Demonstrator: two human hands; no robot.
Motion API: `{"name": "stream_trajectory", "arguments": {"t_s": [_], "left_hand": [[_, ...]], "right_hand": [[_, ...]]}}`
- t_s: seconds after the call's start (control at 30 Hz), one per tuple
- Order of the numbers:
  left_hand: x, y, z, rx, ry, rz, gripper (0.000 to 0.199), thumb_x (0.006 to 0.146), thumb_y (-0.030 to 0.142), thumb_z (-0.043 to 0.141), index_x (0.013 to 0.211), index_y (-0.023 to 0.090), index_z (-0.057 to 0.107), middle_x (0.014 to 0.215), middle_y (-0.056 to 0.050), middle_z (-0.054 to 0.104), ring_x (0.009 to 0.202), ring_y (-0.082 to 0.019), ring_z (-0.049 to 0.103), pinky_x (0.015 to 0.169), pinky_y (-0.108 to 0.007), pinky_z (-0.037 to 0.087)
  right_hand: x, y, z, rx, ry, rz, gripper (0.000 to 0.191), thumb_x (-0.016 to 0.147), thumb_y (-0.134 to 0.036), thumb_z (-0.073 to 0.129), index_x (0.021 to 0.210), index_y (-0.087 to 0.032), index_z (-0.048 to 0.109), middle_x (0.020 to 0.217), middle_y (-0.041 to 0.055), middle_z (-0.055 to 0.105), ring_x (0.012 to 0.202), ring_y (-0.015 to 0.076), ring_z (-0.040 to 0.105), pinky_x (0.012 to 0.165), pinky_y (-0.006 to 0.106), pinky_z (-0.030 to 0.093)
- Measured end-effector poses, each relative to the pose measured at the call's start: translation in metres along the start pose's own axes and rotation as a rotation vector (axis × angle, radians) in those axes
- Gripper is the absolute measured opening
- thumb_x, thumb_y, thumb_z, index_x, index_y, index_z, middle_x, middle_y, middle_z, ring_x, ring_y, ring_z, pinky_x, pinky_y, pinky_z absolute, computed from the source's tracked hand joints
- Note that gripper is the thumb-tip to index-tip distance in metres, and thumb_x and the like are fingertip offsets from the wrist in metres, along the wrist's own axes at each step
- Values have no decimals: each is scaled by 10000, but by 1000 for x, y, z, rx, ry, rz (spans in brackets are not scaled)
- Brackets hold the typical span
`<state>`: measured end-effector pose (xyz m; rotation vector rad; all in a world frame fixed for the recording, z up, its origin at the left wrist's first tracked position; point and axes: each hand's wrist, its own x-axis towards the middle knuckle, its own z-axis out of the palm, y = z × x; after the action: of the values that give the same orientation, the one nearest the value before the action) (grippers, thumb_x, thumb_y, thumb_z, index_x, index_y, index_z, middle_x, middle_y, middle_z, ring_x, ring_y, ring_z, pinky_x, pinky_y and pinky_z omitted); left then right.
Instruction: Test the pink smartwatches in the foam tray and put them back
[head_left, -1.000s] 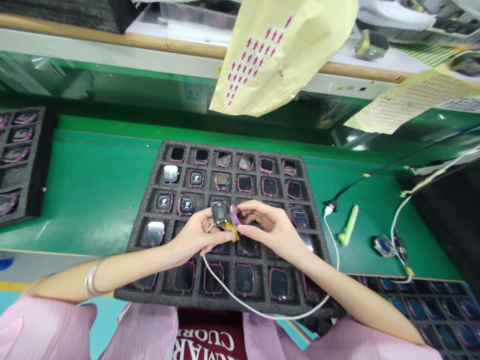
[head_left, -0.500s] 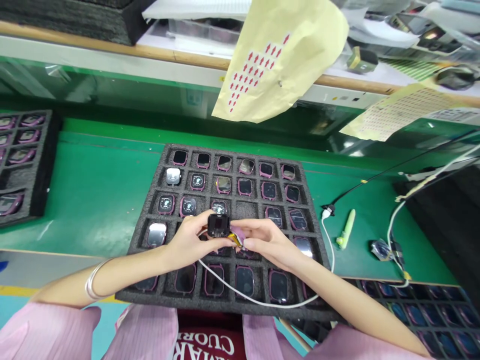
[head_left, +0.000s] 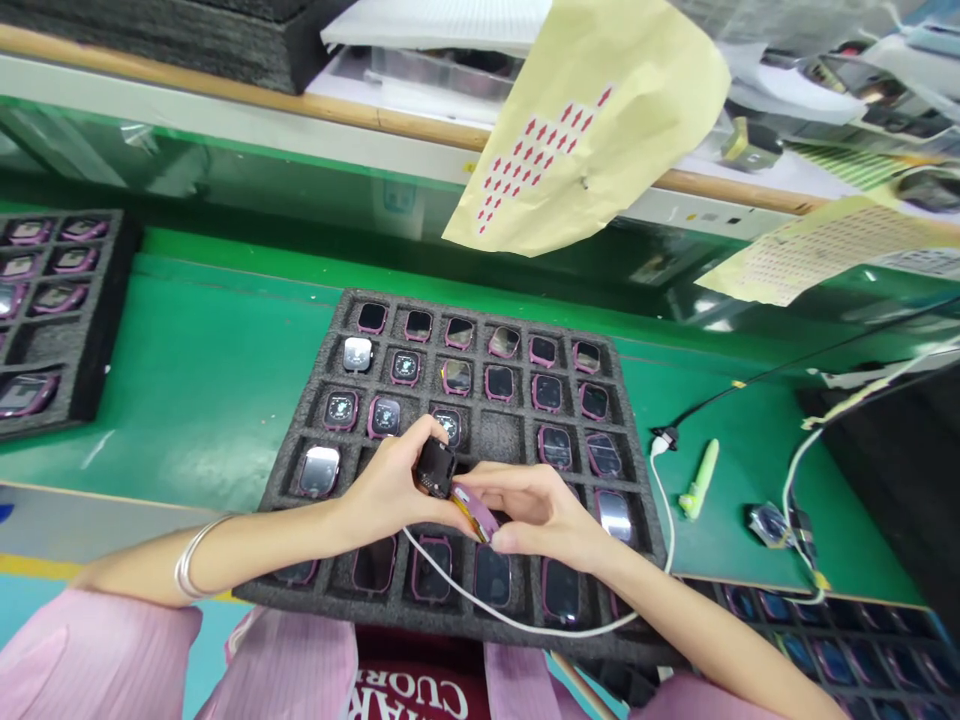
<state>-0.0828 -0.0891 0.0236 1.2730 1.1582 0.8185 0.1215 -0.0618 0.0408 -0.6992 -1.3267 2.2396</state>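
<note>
My left hand (head_left: 390, 478) is closed on a small black square block (head_left: 436, 467), tilted, with small contacts along its lower edge. A white cable (head_left: 457, 590) comes out beneath that hand. Between the fingers and thumb of my right hand (head_left: 536, 510) is a purple watch case (head_left: 475, 508), its edge showing yellow. The case's upper end meets the block at my left fingertips; whether they are joined I cannot tell. Under both hands lies a black foam tray (head_left: 499, 433) of purple-framed watches, a few with lit dials, such as this watch (head_left: 406, 367).
Another foam tray (head_left: 97, 340) of watch parts lies at left. To the right are a white plug (head_left: 661, 442), a light green pen-like tool (head_left: 700, 480) and a coiled item (head_left: 769, 525). Yellow paper with red arrows (head_left: 585, 150) hangs from the shelf. More watches fill a tray (head_left: 832, 615) lower right.
The block in my left hand has tilted from facing up. My right hand has moved slightly down, turning the watch case so its purple side shows. The whole view has shifted a little.
</note>
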Motion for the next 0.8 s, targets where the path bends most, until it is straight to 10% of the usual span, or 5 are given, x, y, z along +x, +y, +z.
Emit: {"name": "stream_trajectory", "arguments": {"t_s": [0.37, 0.5, 0.67, 0.8], "left_hand": [[6, 9, 4, -284, -43, -49, 642, 569, 351, 854, 1032, 213, 432, 827, 46, 486, 624, -91, 395, 539, -208, 305], [7, -3, 3, -264, -233, -189, 597, 592, 369, 841, 1052, 168, 518, 796, 31, 512, 568, -77, 378, 521, -215, 288], [7, -5, 4, -250, -300, -187, 498, 653, 380, 803, 1040, 139, 602, 796, 18, 543, 560, -71, 370, 513, -215, 292], [6, -6, 8, -275, -260, -147, 378, 767, 368, 710, 1054, 140, 616, 868, -11, 594, 641, -97, 479, 581, -226, 372]], "right_hand": [[10, -1, -14, 200, 147, -26, 419, 745, -451, 720, 1031, -145, 703, 945, 144, 719, 772, 227, 678, 695, 369, 546], [6, -13, -22, -332, 274, -191, 409, 781, -399, 712, 1122, -182, 648, 1029, 126, 700, 879, 240, 674, 778, 398, 555], [1, -18, -9, -1314, 83, -427, 387, 864, -252, 613, 1230, -135, 568, 1127, 161, 640, 1005, 269, 622, 876, 436, 535], [2, -18, -3, -1489, 38, -440, 400, 893, -230, 546, 1275, -113, 512, 1184, 188, 580, 1054, 279, 598, 858, 426, 555]]}}
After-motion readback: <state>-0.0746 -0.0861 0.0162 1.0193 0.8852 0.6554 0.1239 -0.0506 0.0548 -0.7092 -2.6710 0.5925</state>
